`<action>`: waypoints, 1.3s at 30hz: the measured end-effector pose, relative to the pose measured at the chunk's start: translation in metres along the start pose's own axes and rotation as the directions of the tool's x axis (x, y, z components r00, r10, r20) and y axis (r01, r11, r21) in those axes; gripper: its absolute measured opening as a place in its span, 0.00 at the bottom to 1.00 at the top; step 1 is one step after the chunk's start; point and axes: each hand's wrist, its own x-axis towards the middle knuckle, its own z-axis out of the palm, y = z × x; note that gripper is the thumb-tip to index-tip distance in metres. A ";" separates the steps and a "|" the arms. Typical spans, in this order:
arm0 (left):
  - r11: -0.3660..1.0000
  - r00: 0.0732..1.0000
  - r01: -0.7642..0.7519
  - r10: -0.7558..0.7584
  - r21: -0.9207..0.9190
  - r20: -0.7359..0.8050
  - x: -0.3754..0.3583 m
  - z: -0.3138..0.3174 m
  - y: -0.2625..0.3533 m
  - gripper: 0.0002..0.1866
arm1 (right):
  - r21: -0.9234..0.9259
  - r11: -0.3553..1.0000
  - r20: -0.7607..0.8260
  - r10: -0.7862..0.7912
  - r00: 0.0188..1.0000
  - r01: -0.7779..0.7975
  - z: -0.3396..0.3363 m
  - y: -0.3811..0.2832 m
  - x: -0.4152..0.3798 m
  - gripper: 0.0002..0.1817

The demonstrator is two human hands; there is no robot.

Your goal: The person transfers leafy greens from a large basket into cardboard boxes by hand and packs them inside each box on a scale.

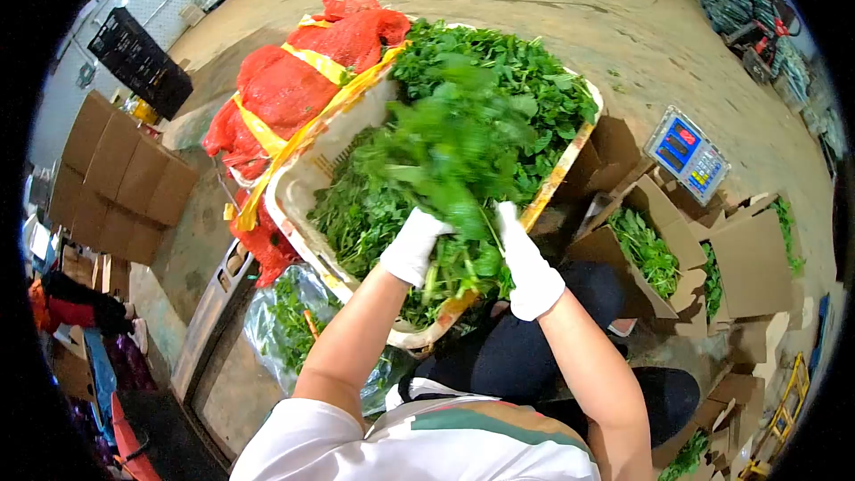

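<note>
A cream plastic crate [294, 187] full of leafy green vegetables [525, 80] stands in front of me. Both my hands wear white gloves. My left hand [412, 245] and my right hand [528, 265] together grip a blurred bunch of greens [445, 156] by its stems, lifted above the crate. My dark-trousered knees are below the crate's near edge.
A red mesh sack with yellow straps [298, 80] leans on the crate's left side. To the right are a digital scale [688, 153] and open cardboard boxes holding greens [646, 249]. Flat cardboard [116, 178] lies at left, a plastic bag of greens [289, 321] lower left.
</note>
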 end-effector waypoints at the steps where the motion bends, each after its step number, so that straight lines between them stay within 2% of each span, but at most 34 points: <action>1: 0.983 0.996 -0.019 0.035 0.182 -0.085 0.008 0.019 0.001 0.21 | -0.283 0.952 -0.061 -0.138 0.989 0.115 -0.024 0.021 0.017 0.31; 2: 0.982 0.992 -0.102 0.112 0.159 -0.056 0.017 0.030 -0.014 0.22 | -0.225 0.962 -0.129 -0.188 0.974 0.156 -0.006 0.007 0.002 0.34; 3: 0.975 0.981 -0.184 0.189 0.129 -0.031 0.024 0.038 -0.029 0.22 | -0.330 0.941 -0.063 -0.103 0.993 0.076 -0.013 -0.004 0.002 0.31; 4: 0.902 0.951 -0.303 0.308 0.308 0.034 0.028 0.053 -0.028 0.21 | -0.611 0.778 -0.047 -0.218 0.975 0.144 -0.028 -0.007 0.015 0.31; 5: 0.781 0.902 -0.416 0.421 0.465 0.099 0.032 0.068 -0.028 0.20 | -0.640 0.759 -0.072 -0.209 0.975 0.116 -0.044 -0.008 0.014 0.29; 6: 0.794 0.903 -0.419 0.417 0.442 0.106 0.036 0.081 -0.020 0.20 | -0.600 0.796 -0.108 -0.176 0.978 0.076 -0.052 -0.017 0.005 0.28; 8: 0.771 0.900 -0.435 0.354 0.465 0.255 0.045 0.100 -0.009 0.24 | -0.591 0.806 -0.173 -0.171 0.970 0.036 -0.073 -0.036 -0.006 0.26; 11: 0.742 0.835 -0.483 0.230 0.465 0.499 0.067 0.137 -0.004 0.30 | -0.731 0.672 -0.197 -0.371 0.908 0.116 -0.107 -0.063 -0.038 0.21; 12: 0.772 0.731 -0.551 0.265 0.316 0.629 0.078 0.151 -0.001 0.44 | -0.802 0.591 -0.180 -0.374 0.910 0.084 -0.128 -0.079 -0.048 0.23; 13: 0.718 0.761 -0.533 0.176 0.448 0.624 0.081 0.158 -0.007 0.47 | -0.600 0.798 -0.210 -0.229 0.950 0.060 -0.171 -0.103 -0.056 0.25; 14: 0.642 0.785 -0.515 0.086 0.568 0.614 0.082 0.165 -0.012 0.49 | -0.353 0.936 -0.236 -0.080 0.968 -0.009 -0.214 -0.127 -0.063 0.26; 15: 0.598 0.803 -0.493 0.032 0.632 0.596 0.079 0.173 -0.008 0.51 | -0.664 0.738 -0.369 -0.186 0.911 -0.118 -0.216 -0.128 -0.075 0.26; 16: 0.633 0.816 -0.302 -0.214 0.713 0.537 0.082 0.180 0.002 0.50 | -0.846 0.378 -0.493 -0.289 0.820 -0.376 -0.216 -0.129 -0.087 0.26; 17: 0.903 0.882 -0.142 -0.070 0.405 0.467 0.077 0.180 -0.017 0.46 | -0.783 0.085 -0.597 -0.380 0.706 -0.617 -0.217 -0.130 -0.098 0.27; 19: 0.690 0.849 -0.239 -0.194 0.684 0.492 0.101 0.167 -0.029 0.40 | -0.810 0.427 -0.557 -0.345 0.755 -0.402 -0.249 -0.138 -0.125 0.19; 20: 0.779 0.853 -0.166 -0.193 0.604 0.484 0.103 0.157 -0.039 0.35 | -0.768 0.581 -0.530 -0.339 0.777 -0.271 -0.265 -0.139 -0.136 0.16; 21: 0.824 0.818 -0.140 -0.216 0.549 0.533 0.108 0.150 -0.044 0.29 | -0.639 0.728 -0.608 -0.281 0.743 -0.247 -0.270 -0.133 -0.136 0.15; 23: 0.815 0.837 0.037 -0.342 0.579 0.428 0.104 0.145 -0.036 0.22 | -0.317 0.939 -0.743 -0.157 0.651 -0.135 -0.278 -0.120 -0.134 0.13; 24: 0.826 0.842 0.043 -0.332 0.561 0.424 0.106 0.141 -0.042 0.21 | -0.674 0.452 -0.695 -0.119 0.709 -0.585 -0.264 -0.117 -0.135 0.19; 25: 0.838 0.847 0.049 -0.323 0.544 0.422 0.107 0.138 -0.046 0.19 | -0.691 -0.296 -0.682 -0.036 0.730 -0.660 -0.257 -0.116 -0.135 0.29; 27: 0.829 0.824 0.114 -0.387 0.547 0.415 0.108 0.138 -0.046 0.16 | -0.603 -0.482 -0.758 0.100 0.645 -0.635 -0.280 -0.107 -0.123 0.51; 28: 0.823 0.829 0.082 -0.369 0.562 0.420 0.110 0.139 -0.048 0.16 | -0.619 -0.404 -0.743 0.023 0.669 -0.674 -0.260 -0.119 -0.127 0.64; 30: 0.814 0.829 0.058 -0.362 0.577 0.427 0.110 0.144 -0.052 0.15 | -0.642 -0.408 -0.707 -0.012 0.707 -0.649 -0.243 -0.143 -0.132 0.63; 32: 0.768 0.816 -0.099 -0.301 0.633 0.493 0.113 0.157 -0.051 0.14 | -0.666 -0.397 -0.662 -0.075 0.746 -0.631 -0.240 -0.161 -0.147 0.63; 33: 0.731 0.815 -0.185 -0.259 0.657 0.518 0.111 0.167 -0.048 0.13 | -0.709 -0.358 -0.578 -0.199 0.792 -0.607 -0.232 -0.168 -0.160 0.57; 34: 0.692 0.777 -0.331 -0.186 0.642 0.601 0.110 0.179 -0.051 0.12 | -0.757 -0.260 -0.553 -0.236 0.799 -0.600 -0.237 -0.172 -0.172 0.54; 35: 0.639 0.718 -0.473 -0.119 0.607 0.685 0.112 0.195 -0.054 0.11 | -0.795 -0.158 -0.532 -0.280 0.799 -0.585 -0.245 -0.176 -0.184 0.52; 36: 0.591 0.691 -0.529 -0.118 0.609 0.714 0.110 0.212 -0.049 0.10 | -0.788 -0.003 -0.584 -0.317 0.747 -0.616 -0.248 -0.176 -0.189 0.47; 37: 0.607 0.702 -0.517 -0.103 0.603 0.705 0.108 0.214 -0.051 0.09 | -0.787 -0.004 -0.584 -0.318 0.747 -0.617 -0.243 -0.177 -0.189 0.47; 39: 0.451 0.582 -0.696 -0.101 0.559 0.807 0.111 0.239 -0.069 0.12 | -0.698 0.032 -0.706 -0.198 0.680 -0.716 -0.235 -0.182 -0.189 0.49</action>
